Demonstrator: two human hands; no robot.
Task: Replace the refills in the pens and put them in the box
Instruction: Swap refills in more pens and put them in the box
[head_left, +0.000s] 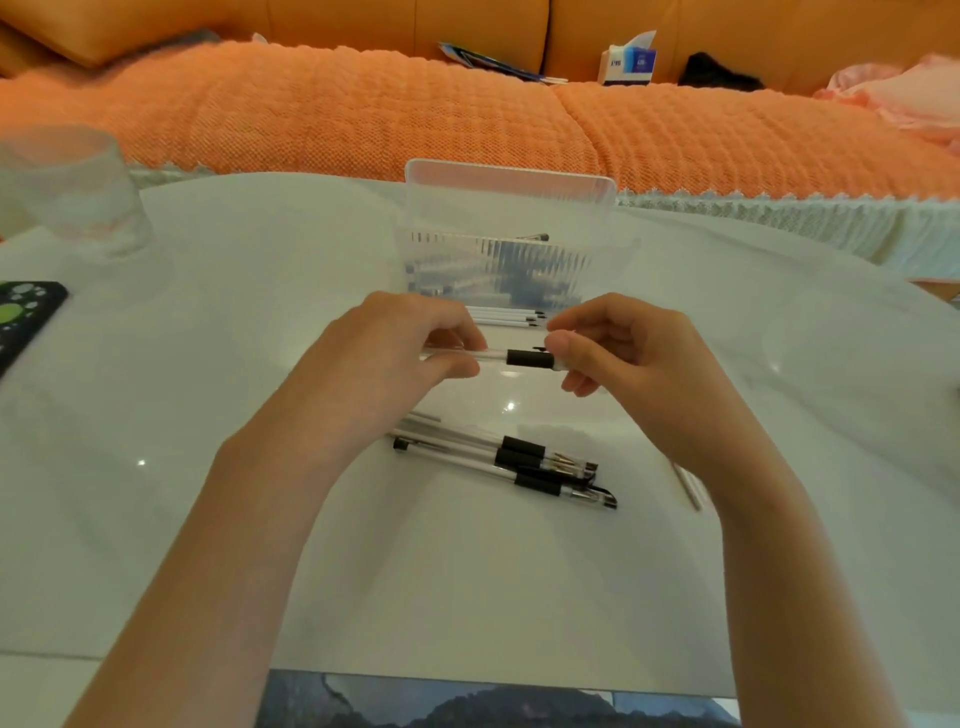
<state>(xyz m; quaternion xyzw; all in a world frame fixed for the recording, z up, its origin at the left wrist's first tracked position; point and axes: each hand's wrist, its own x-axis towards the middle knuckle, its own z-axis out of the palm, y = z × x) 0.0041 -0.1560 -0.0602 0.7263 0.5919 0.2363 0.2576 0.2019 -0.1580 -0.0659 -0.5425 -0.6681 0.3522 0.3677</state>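
I hold one clear pen with a black grip (524, 358) level above the white table (260, 415). My left hand (400, 348) grips its barrel. My right hand (618, 348) pinches its tip end, which the fingers hide. Just behind my hands lie a few white refills (506, 317) side by side. Beyond them stands the clear ribbed plastic box (498, 265) with its lid up; dark pens show through its wall. Nearer to me lies a small pile of clear pens with black grips (519, 462).
A thin loose refill (688, 488) lies under my right wrist. A clear cup (78, 192) stands at the far left, with a dark phone case (26, 317) below it. An orange sofa (467, 119) with a tissue box (628, 65) runs behind the table.
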